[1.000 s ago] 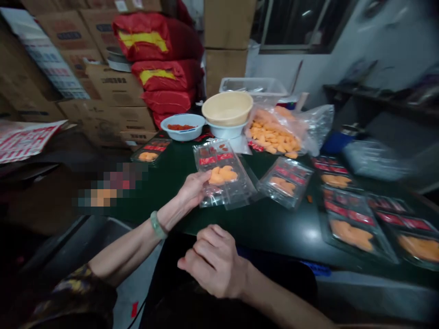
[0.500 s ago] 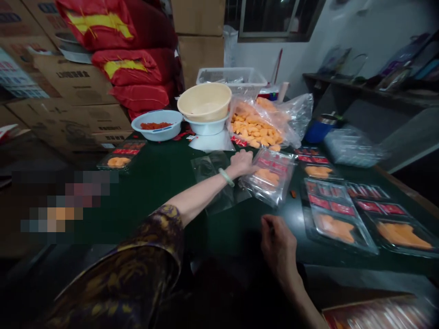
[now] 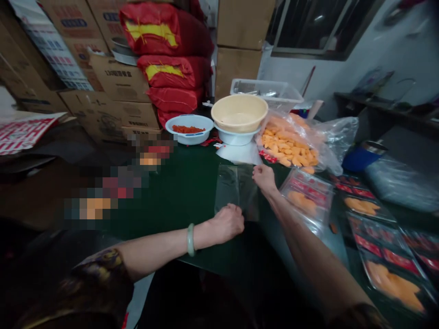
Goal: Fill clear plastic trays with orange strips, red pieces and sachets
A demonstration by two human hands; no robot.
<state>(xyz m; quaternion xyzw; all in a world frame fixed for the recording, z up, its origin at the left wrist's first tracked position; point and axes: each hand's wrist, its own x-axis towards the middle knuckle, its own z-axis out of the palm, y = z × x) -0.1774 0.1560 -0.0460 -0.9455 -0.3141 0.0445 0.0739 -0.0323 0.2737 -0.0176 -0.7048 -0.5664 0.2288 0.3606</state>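
Observation:
A flat clear plastic bag (image 3: 236, 192) lies on the dark green table (image 3: 185, 192), and it looks empty. My left hand (image 3: 228, 224), with a pale green bangle (image 3: 190, 240) on the wrist, is curled on its near edge. My right hand (image 3: 264, 178) grips its far right corner. Just right of my right hand lies a clear pack (image 3: 307, 198) with red labels and orange pieces inside. Several similar packs (image 3: 387, 265) lie further right, partly cut off by the frame edge.
A large clear bag of orange pieces (image 3: 288, 146) stands behind my hands. Near it are a beige basin (image 3: 239, 113) nested on a white bowl (image 3: 236, 136) and a white bowl of red pieces (image 3: 188, 129). Cardboard boxes and red sacks (image 3: 157, 59) are stacked behind the table.
My left hand has come back from the pack to the near edge of the clear bag. My right hand has risen from the table's near side to the bag's far corner.

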